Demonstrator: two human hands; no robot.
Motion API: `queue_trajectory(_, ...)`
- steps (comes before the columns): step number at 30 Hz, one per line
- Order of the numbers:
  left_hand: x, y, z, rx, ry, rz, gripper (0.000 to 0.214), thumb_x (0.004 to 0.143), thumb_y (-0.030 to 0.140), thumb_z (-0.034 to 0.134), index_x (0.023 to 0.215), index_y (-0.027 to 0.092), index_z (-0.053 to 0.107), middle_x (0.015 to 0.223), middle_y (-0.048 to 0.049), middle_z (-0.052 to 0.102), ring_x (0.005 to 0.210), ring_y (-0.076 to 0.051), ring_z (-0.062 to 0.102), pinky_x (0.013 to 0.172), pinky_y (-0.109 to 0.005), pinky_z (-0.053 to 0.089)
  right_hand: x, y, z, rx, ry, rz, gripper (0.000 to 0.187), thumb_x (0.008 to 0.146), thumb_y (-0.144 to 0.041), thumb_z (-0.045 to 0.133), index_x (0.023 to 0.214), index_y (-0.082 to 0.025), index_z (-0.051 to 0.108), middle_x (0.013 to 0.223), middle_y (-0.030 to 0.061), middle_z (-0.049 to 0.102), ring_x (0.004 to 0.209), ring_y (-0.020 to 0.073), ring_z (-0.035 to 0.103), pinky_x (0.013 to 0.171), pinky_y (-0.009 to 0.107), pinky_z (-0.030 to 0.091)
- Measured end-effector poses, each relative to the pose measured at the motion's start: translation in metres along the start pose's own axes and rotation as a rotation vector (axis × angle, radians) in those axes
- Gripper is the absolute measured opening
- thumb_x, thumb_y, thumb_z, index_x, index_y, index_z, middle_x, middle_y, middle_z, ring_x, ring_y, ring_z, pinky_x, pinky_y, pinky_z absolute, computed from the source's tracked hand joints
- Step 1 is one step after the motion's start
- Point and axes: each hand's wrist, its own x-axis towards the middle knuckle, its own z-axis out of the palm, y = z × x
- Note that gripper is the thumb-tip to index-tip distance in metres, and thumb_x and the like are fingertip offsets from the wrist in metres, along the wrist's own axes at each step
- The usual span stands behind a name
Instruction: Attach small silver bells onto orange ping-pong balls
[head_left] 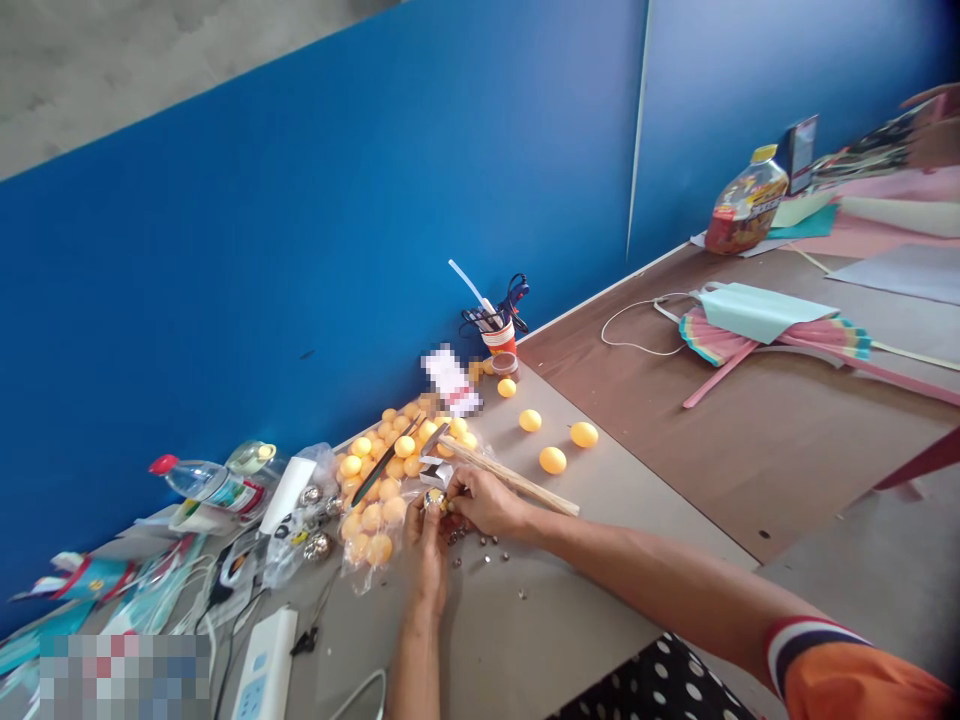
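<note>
My left hand (426, 545) is closed around a small ball (435, 499) whose surface is partly covered with shiny pieces. The fingers of my right hand (480, 500) are pinched together at the ball's right side; whatever they hold is too small to make out. Under and beside my hands lie several tiny shiny stones (487, 558), loose on the table. Just behind my hands are many plain orange balls (390, 490) in a clear plastic bag. Dark tweezers (386, 462) rest across them, and a wooden stick (517, 476) lies beyond my right wrist.
Several orange balls (553, 460) lie loose on the table (540, 620). A cup of tools (499, 338) stands by the blue partition (337, 250). To the left are a plastic bottle (217, 485), shiny-covered balls (318, 545) and a power strip (264, 665). Rightward lie a paper fan (720, 335) and a drink bottle (746, 205).
</note>
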Motion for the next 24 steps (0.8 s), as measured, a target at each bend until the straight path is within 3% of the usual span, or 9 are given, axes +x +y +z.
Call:
queue_trajectory(6, 0.000, -0.002, 0.000, 0.023, 0.019, -0.011, 0.035, 0.072, 0.047, 0.074, 0.092, 0.021, 0.061, 0.085, -0.0023, 0.069, 0.073, -0.018, 0.065, 0.068, -0.031, 0.052, 0.001, 0.006, 0.004, -0.009, 0.037, -0.037, 0.013, 0.072, -0.006, 0.055, 0.069, -0.018, 0.052, 0.065, -0.0014, 0.060, 0.062, 0.0124, 0.056, 0.056, 0.021, 0.043)
queue_trajectory(12, 0.003, 0.005, 0.000, -0.013, 0.008, 0.030, 0.034, 0.071, 0.046, 0.075, 0.090, 0.021, 0.063, 0.082, -0.0009, 0.067, 0.070, -0.016, 0.063, 0.064, -0.028, 0.051, 0.002, -0.009, -0.011, -0.017, -0.073, -0.055, 0.011, 0.075, -0.010, 0.055, 0.068, -0.018, 0.054, 0.056, -0.0042, 0.054, 0.052, 0.0092, 0.048, 0.051, 0.021, 0.038)
queue_trajectory(16, 0.009, 0.008, -0.011, -0.076, 0.110, 0.032, 0.037, 0.069, 0.048, 0.076, 0.088, 0.019, 0.063, 0.079, -0.0010, 0.069, 0.064, -0.013, 0.061, 0.063, -0.027, 0.051, 0.002, -0.009, -0.020, -0.265, -0.083, -0.198, 0.010, 0.072, -0.008, 0.057, 0.066, -0.017, 0.058, 0.064, -0.0020, 0.058, 0.059, 0.0104, 0.050, 0.056, 0.022, 0.039)
queue_trajectory(19, 0.012, 0.007, -0.019, -0.080, 0.164, 0.028, 0.039, 0.069, 0.048, 0.076, 0.092, 0.019, 0.062, 0.083, -0.0028, 0.071, 0.063, -0.014, 0.063, 0.064, -0.030, 0.052, 0.000, 0.003, -0.017, -0.504, -0.171, -0.333, 0.010, 0.073, -0.009, 0.059, 0.075, -0.017, 0.064, 0.075, 0.0024, 0.063, 0.065, 0.0136, 0.054, 0.060, 0.024, 0.041)
queue_trajectory(24, 0.012, 0.003, -0.019, -0.051, 0.136, 0.027, 0.036, 0.071, 0.049, 0.074, 0.088, 0.019, 0.062, 0.082, -0.0037, 0.072, 0.062, -0.015, 0.063, 0.064, -0.030, 0.051, -0.003, 0.022, -0.002, -0.981, -0.288, -0.418, 0.013, 0.070, -0.012, 0.067, 0.083, -0.015, 0.068, 0.086, 0.0109, 0.065, 0.067, 0.0205, 0.059, 0.068, 0.035, 0.044)
